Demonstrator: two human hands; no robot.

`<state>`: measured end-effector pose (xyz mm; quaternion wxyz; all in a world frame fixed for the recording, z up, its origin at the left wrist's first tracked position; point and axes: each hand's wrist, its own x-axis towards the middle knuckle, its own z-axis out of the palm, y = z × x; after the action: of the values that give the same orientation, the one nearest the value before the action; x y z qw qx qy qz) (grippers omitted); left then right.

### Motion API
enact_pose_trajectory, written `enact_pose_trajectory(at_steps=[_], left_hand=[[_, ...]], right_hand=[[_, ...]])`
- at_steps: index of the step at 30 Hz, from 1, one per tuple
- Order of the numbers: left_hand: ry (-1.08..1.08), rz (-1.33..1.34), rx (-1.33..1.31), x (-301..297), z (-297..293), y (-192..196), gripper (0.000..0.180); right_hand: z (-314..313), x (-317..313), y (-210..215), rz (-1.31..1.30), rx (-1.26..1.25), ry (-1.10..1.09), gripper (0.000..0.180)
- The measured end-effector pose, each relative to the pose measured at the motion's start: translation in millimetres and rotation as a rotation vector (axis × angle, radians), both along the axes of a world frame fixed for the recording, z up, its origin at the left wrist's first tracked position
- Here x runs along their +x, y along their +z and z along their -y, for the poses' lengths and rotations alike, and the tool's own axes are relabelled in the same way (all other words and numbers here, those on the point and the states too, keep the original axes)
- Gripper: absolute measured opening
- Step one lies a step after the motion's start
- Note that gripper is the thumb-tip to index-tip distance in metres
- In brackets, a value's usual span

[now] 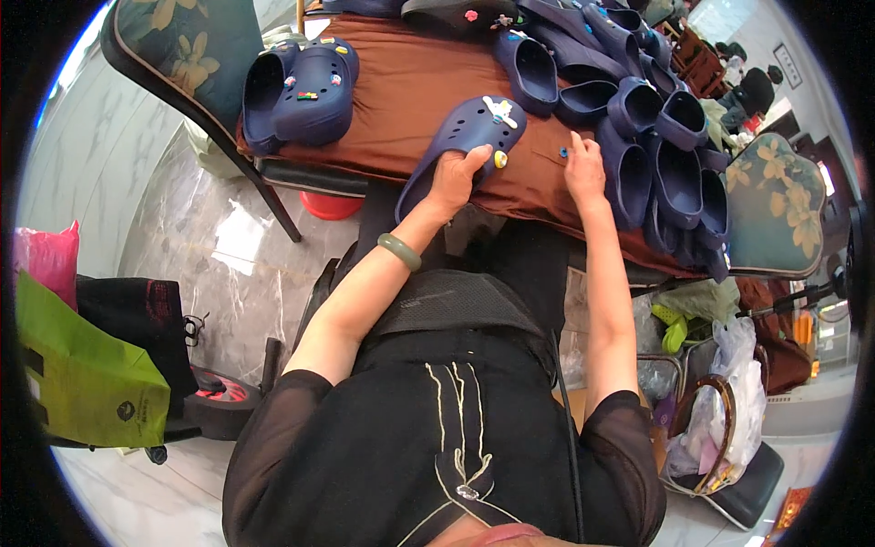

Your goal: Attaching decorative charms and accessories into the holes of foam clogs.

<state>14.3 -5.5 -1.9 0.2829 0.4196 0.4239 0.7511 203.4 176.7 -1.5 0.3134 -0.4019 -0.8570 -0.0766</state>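
Note:
My left hand is closed around a navy foam clog, its thumb on the side near the strap opening. The clog is tilted over the near edge of the brown cloth. A white figure charm sits on its toe and a yellow round charm at its side. My right hand is low over the cloth, right of the clog, with its fingers partly bent and apart. Beside its thumb is a tiny blue piece, probably a shoe charm; I see no firm grip on it.
The brown cloth covers the table. A pair of charmed navy clogs stands at left, and several more navy clogs are piled at right. Flowered chairs flank the table. A red stool or basin is underneath; bags stand at left.

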Motion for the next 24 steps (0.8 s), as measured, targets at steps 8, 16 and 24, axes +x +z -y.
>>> enact_pose_trajectory(at_steps=[8, 16, 24], left_hand=[[-0.03, -0.067, 0.034, -1.3, -2.5, -3.5, 0.035], [-0.041, -0.13, 0.016, -10.1, -1.2, -12.1, 0.039], [-0.084, -0.183, -0.007, -10.3, 1.8, -7.0, 0.04]], right_hand=[[-22.5, 18.4, -10.6, -0.22, -0.085, 0.114, 0.017], [87.6, -88.7, 74.9, -0.385, -0.251, 0.633, 0.015], [69.5, -124.4, 92.5, 0.211, 0.001, 0.919, 0.016]])
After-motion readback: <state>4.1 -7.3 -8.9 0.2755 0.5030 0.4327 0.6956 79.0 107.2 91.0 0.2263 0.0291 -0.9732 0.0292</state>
